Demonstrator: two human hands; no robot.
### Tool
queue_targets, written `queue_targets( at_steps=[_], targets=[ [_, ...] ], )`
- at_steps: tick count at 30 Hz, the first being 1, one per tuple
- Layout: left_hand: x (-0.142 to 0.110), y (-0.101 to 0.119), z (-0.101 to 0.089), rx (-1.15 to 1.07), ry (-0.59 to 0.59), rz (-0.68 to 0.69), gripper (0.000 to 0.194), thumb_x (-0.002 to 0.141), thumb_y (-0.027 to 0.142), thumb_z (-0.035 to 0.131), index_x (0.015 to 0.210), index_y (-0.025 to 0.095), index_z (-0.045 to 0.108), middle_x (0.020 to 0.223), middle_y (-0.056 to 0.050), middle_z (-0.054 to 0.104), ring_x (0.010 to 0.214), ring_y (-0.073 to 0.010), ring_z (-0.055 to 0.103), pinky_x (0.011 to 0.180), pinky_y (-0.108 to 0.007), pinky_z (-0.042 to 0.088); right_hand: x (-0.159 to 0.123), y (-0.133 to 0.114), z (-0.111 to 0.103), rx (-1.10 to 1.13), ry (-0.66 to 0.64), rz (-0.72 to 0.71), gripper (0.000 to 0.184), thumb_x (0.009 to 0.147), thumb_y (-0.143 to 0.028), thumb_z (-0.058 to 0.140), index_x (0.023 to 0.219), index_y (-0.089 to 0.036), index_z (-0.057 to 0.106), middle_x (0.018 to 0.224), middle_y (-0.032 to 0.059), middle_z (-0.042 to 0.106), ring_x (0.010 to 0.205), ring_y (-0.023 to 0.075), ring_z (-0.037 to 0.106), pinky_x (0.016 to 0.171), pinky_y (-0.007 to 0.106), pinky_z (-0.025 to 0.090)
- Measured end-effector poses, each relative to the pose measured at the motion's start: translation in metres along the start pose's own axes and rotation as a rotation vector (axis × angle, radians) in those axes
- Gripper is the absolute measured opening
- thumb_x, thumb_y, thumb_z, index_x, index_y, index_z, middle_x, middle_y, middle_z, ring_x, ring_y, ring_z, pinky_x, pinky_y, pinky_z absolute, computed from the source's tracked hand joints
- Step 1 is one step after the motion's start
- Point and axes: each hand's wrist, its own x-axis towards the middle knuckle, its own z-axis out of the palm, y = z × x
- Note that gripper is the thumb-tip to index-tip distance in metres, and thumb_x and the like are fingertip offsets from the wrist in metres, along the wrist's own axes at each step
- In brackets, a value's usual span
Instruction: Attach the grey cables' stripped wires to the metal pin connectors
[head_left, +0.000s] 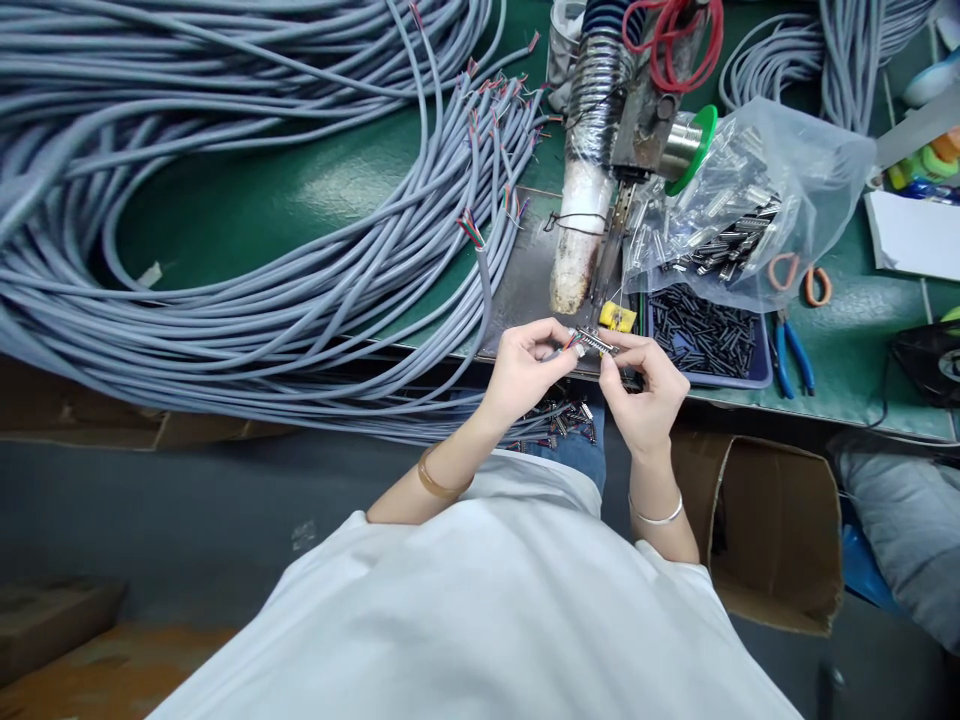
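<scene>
Between my two hands, at the table's front edge, is a small metal connector [595, 341] with a row of pins. My right hand [643, 385] pinches its right end between thumb and fingers. Thin coloured wires [571, 340] of a cable are pinched by my left hand [529, 365], close to the connector's left end. Just beyond the connector, the tip of a soldering tool [604, 265] in a stand points down, near a yellow piece [618, 317]. A spool of solder wire [684, 148] with a green rim hangs on the stand.
Grey cables [247, 300] with stripped ends cover the left of the green table. Right of my hands stand a blue tray [759, 372] of black parts, a plastic bag [817, 170] of metal connectors and blue pliers [786, 350]. A wrapped hose [581, 215] hangs behind. Finished-looking connectors [574, 420] lie on my lap.
</scene>
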Motion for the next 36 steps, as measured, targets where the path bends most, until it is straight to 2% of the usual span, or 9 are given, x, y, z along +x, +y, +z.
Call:
queue_targets(
  at_steps=[7, 11, 14, 16, 19, 22, 26, 31, 36],
  targets=[
    [-0.006, 0.003, 0.001, 0.011, -0.069, -0.026, 0.017, 0.079, 0.026, 0.075, 0.077, 0.014, 0.065, 0.068, 0.002, 0.057, 0.046, -0.0014, 0.035, 0.042, -0.018, 0.023, -0.007, -0.001, 0.001, -0.033, 0.069, 0.006, 0.008, 0.088, -0.019, 0.068, 0.082, -0.024, 0.065, 0.102, 0.0038, 0.079, 0.092, 0.0197, 0.076, 0.082, 0.037, 0.063],
    [-0.012, 0.009, 0.000, -0.081, -0.102, -0.073, 0.022, 0.072, 0.017, 0.074, 0.090, 0.015, 0.063, 0.078, 0.003, 0.062, 0.046, -0.0005, 0.042, 0.041, -0.016, 0.030, -0.010, -0.001, 0.000, 0.025, 0.061, 0.152, 0.013, 0.089, -0.026, 0.070, 0.078, -0.023, 0.064, 0.098, 0.0042, 0.080, 0.091, 0.0195, 0.077, 0.078, 0.034, 0.064],
    [-0.015, 0.009, -0.004, -0.188, -0.173, -0.155, 0.023, 0.072, 0.017, 0.070, 0.093, 0.015, 0.061, 0.075, 0.003, 0.064, 0.041, -0.0008, 0.041, 0.038, -0.016, 0.030, -0.012, -0.005, -0.004, 0.130, 0.015, 0.289, 0.016, 0.090, -0.031, 0.070, 0.079, -0.021, 0.063, 0.098, 0.0042, 0.079, 0.076, 0.0157, 0.076, 0.071, 0.029, 0.064],
    [-0.017, 0.009, -0.007, -0.226, -0.205, -0.188, 0.021, 0.074, 0.021, 0.070, 0.093, 0.015, 0.062, 0.075, 0.001, 0.067, 0.040, -0.0016, 0.043, 0.037, -0.017, 0.031, -0.014, -0.012, -0.008, 0.132, 0.112, 0.300, 0.015, 0.091, -0.033, 0.068, 0.084, -0.021, 0.064, 0.095, 0.0030, 0.077, 0.061, 0.0117, 0.071, 0.060, 0.026, 0.060],
    [-0.020, 0.011, -0.009, -0.236, -0.216, -0.191, 0.026, 0.076, 0.024, 0.072, 0.098, 0.014, 0.063, 0.075, 0.000, 0.068, 0.042, -0.0028, 0.046, 0.039, -0.017, 0.034, -0.017, -0.024, -0.015, 0.061, 0.285, 0.243, 0.014, 0.095, -0.036, 0.063, 0.090, -0.023, 0.066, 0.069, -0.0034, 0.067, 0.046, 0.0082, 0.057, 0.045, 0.022, 0.046],
    [-0.025, 0.014, -0.009, -0.224, -0.243, -0.172, 0.036, 0.076, 0.023, 0.073, 0.110, 0.014, 0.063, 0.075, 0.002, 0.067, 0.045, -0.0040, 0.050, 0.042, -0.017, 0.038, -0.017, -0.033, -0.016, 0.072, 0.099, 0.305, 0.018, 0.093, -0.038, 0.065, 0.088, -0.022, 0.070, 0.059, -0.0055, 0.056, 0.045, 0.0067, 0.047, 0.042, 0.021, 0.035],
    [-0.031, 0.015, -0.008, -0.196, -0.288, -0.156, 0.041, 0.078, 0.021, 0.073, 0.116, 0.016, 0.059, 0.078, 0.001, 0.068, 0.050, -0.0052, 0.055, 0.047, -0.017, 0.043, -0.013, -0.030, -0.010, 0.163, -0.157, 0.414, 0.016, 0.086, -0.036, 0.072, 0.087, -0.020, 0.072, 0.056, -0.0076, 0.046, 0.049, 0.0057, 0.038, 0.046, 0.021, 0.030],
    [-0.034, 0.013, -0.010, -0.185, -0.309, -0.160, 0.045, 0.081, 0.026, 0.075, 0.123, 0.017, 0.059, 0.086, -0.002, 0.072, 0.054, -0.0057, 0.057, 0.052, -0.018, 0.047, -0.011, -0.024, -0.007, 0.202, -0.209, 0.440, 0.018, 0.084, -0.035, 0.073, 0.080, -0.019, 0.068, 0.054, -0.0089, 0.041, 0.049, 0.0054, 0.033, 0.046, 0.021, 0.026],
    [-0.033, 0.013, -0.012, -0.233, -0.294, -0.171, 0.049, 0.081, 0.034, 0.078, 0.124, 0.017, 0.064, 0.075, 0.001, 0.067, 0.048, -0.0048, 0.050, 0.044, -0.018, 0.040, -0.015, -0.024, -0.007, 0.217, -0.199, 0.430, 0.018, 0.084, -0.035, 0.072, 0.077, -0.020, 0.065, 0.056, -0.0082, 0.045, 0.049, 0.0051, 0.035, 0.045, 0.020, 0.029]
  ],
)
